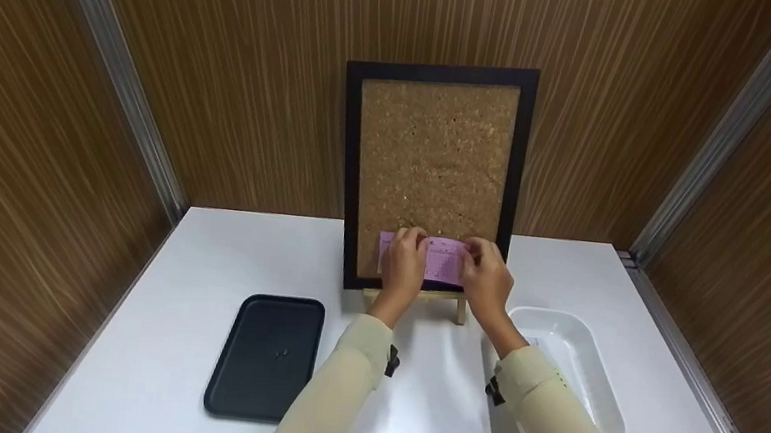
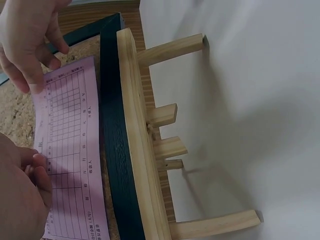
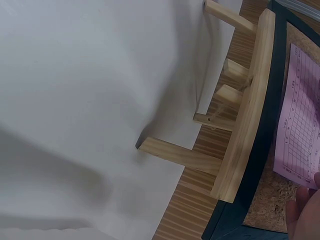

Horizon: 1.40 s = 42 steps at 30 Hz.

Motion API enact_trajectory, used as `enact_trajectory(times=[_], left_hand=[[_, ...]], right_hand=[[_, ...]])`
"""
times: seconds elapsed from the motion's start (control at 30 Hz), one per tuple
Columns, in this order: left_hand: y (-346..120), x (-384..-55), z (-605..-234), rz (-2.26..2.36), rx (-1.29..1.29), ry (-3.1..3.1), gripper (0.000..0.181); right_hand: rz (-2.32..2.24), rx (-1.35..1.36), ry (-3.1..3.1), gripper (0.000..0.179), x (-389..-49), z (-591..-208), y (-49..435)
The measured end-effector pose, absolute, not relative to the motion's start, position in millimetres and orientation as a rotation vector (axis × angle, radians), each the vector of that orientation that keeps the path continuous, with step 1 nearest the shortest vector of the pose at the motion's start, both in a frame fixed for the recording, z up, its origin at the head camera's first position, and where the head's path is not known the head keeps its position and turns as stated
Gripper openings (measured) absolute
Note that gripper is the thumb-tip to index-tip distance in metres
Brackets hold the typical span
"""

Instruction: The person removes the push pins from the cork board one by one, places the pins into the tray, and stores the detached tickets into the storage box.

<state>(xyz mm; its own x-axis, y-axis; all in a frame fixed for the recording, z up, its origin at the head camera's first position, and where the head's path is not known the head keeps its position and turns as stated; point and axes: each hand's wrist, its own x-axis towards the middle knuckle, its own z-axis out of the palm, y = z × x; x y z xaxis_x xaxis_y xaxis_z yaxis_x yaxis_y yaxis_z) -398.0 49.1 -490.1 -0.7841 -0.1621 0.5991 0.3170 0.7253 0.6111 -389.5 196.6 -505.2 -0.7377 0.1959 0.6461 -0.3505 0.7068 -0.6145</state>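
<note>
A pink printed form lies against the lower part of a dark-framed cork board, its grid of lines showing in the left wrist view. My left hand is at the form's upper edge left of the middle, fingers curled and pinching there; what lies between its fingertips is hidden. At the right end, my right hand pinches the form's upper corner between thumb and fingers. In the right wrist view only part of the right hand shows, beside the form's end.
A small wooden easel carries the board, its legs on the white table. To the left lies a black tray with a few tiny dark items. A white tray sits under the right forearm. Wood-grain panels enclose the table.
</note>
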Motion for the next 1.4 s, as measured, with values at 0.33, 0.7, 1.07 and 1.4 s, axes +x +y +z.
enact_trajectory(times=[0.33,0.7,1.07,1.4], left_hand=[[49.3,-398.5,-489.6,-0.961,-0.149,-2.251,0.013],[51.2,-398.2,-488.6,-1.054,-0.163,-2.237,0.013],[53.1,-399.3,-489.6,-1.104,-0.133,-2.259,0.008],[54.8,-397.7,-487.5,-1.034,-0.099,-2.257,0.01]], right_hand=[[0.993,0.126,-2.183,0.014,-390.2,-505.3,197.3],[1.014,0.144,-2.212,0.013,-385.5,-505.1,197.1],[1.021,0.174,-2.179,0.01,-385.2,-508.8,197.2],[1.047,0.201,-2.154,0.011,-384.7,-505.2,195.9]])
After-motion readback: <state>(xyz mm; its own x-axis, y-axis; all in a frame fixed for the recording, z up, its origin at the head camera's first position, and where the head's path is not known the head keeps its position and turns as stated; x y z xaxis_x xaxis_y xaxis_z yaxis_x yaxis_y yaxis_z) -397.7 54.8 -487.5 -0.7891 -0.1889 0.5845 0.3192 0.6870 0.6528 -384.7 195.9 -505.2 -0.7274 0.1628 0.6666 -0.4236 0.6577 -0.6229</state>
